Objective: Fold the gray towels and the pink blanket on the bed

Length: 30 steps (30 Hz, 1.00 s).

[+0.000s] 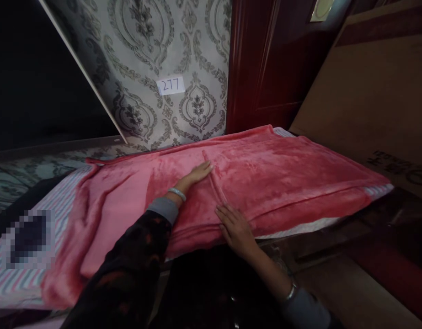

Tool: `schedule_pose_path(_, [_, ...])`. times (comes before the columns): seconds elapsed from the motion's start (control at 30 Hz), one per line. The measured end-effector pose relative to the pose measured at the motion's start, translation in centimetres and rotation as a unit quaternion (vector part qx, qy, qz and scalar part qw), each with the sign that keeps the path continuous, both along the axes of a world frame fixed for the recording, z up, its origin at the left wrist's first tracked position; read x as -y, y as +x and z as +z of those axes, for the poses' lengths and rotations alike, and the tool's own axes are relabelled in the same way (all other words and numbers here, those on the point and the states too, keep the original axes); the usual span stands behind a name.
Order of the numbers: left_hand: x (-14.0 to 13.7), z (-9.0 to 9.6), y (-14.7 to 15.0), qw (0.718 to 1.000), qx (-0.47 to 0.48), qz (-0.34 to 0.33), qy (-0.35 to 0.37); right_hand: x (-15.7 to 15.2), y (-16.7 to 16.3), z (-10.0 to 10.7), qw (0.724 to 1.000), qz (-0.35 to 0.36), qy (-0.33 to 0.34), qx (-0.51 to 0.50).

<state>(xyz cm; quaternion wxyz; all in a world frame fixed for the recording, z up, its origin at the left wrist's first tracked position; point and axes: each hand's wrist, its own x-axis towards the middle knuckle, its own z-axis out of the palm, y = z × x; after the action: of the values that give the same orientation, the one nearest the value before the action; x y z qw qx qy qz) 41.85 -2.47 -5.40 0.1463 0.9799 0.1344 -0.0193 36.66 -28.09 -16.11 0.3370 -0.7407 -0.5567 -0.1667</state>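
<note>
A fuzzy pink-red blanket (pixel 286 178) lies spread over a striped cloth (pixel 65 205), with folds bunched up at its left end. My left hand (pixel 200 173) rests flat on the blanket near the middle, its fingers stretched toward a raised crease. Closer to the front edge, my right hand (pixel 235 228) lies on the blanket with fingers extended, touching the lower end of that same crease. Neither hand grips the fabric.
A large dark screen (pixel 42 82) stands at the left back. Patterned wallpaper carries a paper label (pixel 171 85) reading 277. Behind, to the right, is a dark red door (pixel 265 59), with a big cardboard box (pixel 375 91) beside it. A blurred dark item (pixel 29 238) lies on the striped cloth.
</note>
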Motion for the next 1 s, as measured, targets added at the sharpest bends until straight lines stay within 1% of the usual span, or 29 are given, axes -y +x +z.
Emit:
schedule_pose_path(0.07, [0.6, 0.9, -2.5, 1.000, 0.002, -0.029, -0.013, 0.1, 0.0, 0.2, 1.000, 0.000, -0.002, -0.008])
schedule_pose_path(0.1, [1.0, 1.2, -4.3, 0.999, 0.005, -0.047, -0.015, 0.1, 0.0, 0.3, 1.000, 0.000, -0.003, -0.013])
schedule_pose_path(0.17, [2.0, 1.5, -9.0, 0.996, 0.020, -0.086, -0.008, 0.1, 0.1, 0.5, 1.000, 0.000, -0.007, -0.026])
schedule_pose_path(0.2, [2.5, 1.5, -11.7, 0.995, 0.036, -0.088, 0.005, 0.1, 0.1, 0.6, 0.999, 0.002, -0.008, -0.033])
schedule_pose_path(0.27, [3.4, 0.9, -17.4, 0.995, 0.063, -0.073, 0.029, 0.1, 0.3, 0.7, 0.999, 0.008, -0.007, -0.050])
schedule_pose_path(0.37, [3.9, -1.2, -24.9, 0.993, 0.104, -0.002, 0.059, 0.1, 0.6, 0.8, 0.998, 0.017, -0.002, -0.064])
schedule_pose_path(0.4, [3.9, -2.0, -26.8, 0.990, 0.122, 0.024, 0.068, 0.1, 0.7, 0.8, 0.998, 0.020, -0.003, -0.062])
schedule_pose_path(0.47, [3.7, -3.6, -29.4, 0.982, 0.163, 0.067, 0.072, 0.2, 1.0, 0.9, 0.998, 0.024, -0.009, -0.054])
schedule_pose_path(0.57, [3.6, -5.3, -31.2, 0.965, 0.223, 0.127, 0.057, 0.4, 1.3, 0.9, 0.999, 0.025, -0.020, -0.041])
schedule_pose_path(0.67, [3.9, -5.9, -31.7, 0.955, 0.246, 0.161, 0.048, 0.6, 1.7, 1.1, 0.999, 0.030, -0.029, -0.030])
schedule_pose_path(0.73, [4.1, -5.8, -32.0, 0.955, 0.247, 0.157, 0.054, 0.8, 1.9, 1.1, 0.998, 0.038, -0.036, -0.022])
schedule_pose_path(0.87, [4.5, -5.1, -32.7, 0.959, 0.232, 0.145, 0.070, 1.0, 2.2, 1.4, 0.997, 0.059, -0.053, -0.006])
schedule_pose_path(1.0, [4.6, -4.7, -32.8, 0.962, 0.220, 0.140, 0.085, 0.9, 2.2, 1.7, 0.997, 0.038, -0.065, 0.031])
